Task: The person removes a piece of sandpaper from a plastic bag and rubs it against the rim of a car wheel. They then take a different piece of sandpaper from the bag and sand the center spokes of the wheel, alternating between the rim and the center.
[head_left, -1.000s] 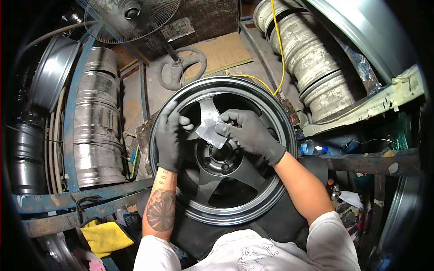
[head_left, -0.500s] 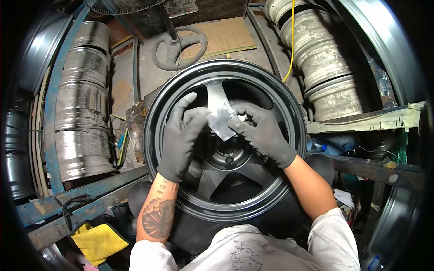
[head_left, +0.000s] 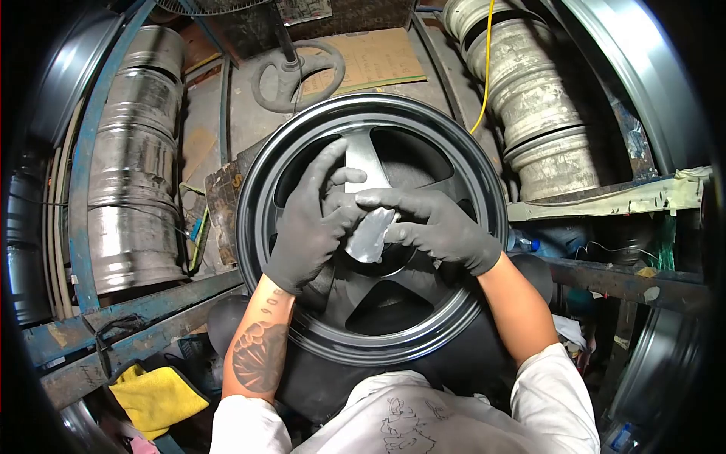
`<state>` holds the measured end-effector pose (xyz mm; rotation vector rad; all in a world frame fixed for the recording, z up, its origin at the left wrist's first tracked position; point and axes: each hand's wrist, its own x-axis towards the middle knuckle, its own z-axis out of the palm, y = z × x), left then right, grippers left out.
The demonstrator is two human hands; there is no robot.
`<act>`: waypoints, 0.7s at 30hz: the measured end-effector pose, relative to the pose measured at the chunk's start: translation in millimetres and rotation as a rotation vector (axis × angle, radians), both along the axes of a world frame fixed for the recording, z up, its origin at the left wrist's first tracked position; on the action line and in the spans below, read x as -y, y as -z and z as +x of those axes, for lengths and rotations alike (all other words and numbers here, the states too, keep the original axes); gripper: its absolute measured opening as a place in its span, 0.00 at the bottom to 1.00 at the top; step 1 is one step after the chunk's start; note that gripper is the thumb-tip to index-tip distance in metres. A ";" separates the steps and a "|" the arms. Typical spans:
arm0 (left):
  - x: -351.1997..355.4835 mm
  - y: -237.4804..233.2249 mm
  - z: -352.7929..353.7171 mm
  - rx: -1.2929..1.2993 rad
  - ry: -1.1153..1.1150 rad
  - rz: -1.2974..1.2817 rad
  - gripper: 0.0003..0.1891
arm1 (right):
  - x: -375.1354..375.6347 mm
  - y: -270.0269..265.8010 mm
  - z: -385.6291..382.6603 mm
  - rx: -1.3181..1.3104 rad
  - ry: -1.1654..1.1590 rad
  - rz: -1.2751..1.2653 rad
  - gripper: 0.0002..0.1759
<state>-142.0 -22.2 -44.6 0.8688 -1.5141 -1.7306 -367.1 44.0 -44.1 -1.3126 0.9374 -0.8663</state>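
Note:
A dark wheel rim lies face up in front of me, with one spoke bare and silvery. Over its hub I hold a small, bent grey sheet that looks like sandpaper. My left hand, in a dark grey glove, pinches the sheet's left side between thumb and fingers, while its index finger points up over the spoke. On the other side my right hand, gloved alike, grips the sheet, its index finger reaching across the top edge. The hub behind the sheet is partly hidden.
Stacked metal rims stand on the left and on the right. Beyond the wheel are a round fan base and cardboard. A yellow cable hangs at right; a yellow cloth lies at lower left.
The sheet was flatter and angled across the spoke; now it is bent and lower, over the hub. Both hands have come closer together, and my right index finger has stretched over its top.

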 end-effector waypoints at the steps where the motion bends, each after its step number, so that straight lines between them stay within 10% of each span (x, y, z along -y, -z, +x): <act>1: -4.5 -13.1 -3.3 -0.063 0.009 0.161 0.41 | -1.4 -2.9 2.1 -0.022 0.020 0.016 0.29; 8: -16.0 17.1 -15.2 -0.299 0.032 0.625 0.25 | 0.1 4.3 11.8 -0.110 0.216 -0.009 0.16; 19: -21.5 2.9 -25.3 0.193 -0.202 -0.439 0.12 | 9.2 13.8 8.6 0.024 0.538 0.134 0.09; 21: -19.4 4.0 -20.0 0.167 -0.166 -0.097 0.12 | 8.7 17.2 10.8 0.007 0.533 0.125 0.09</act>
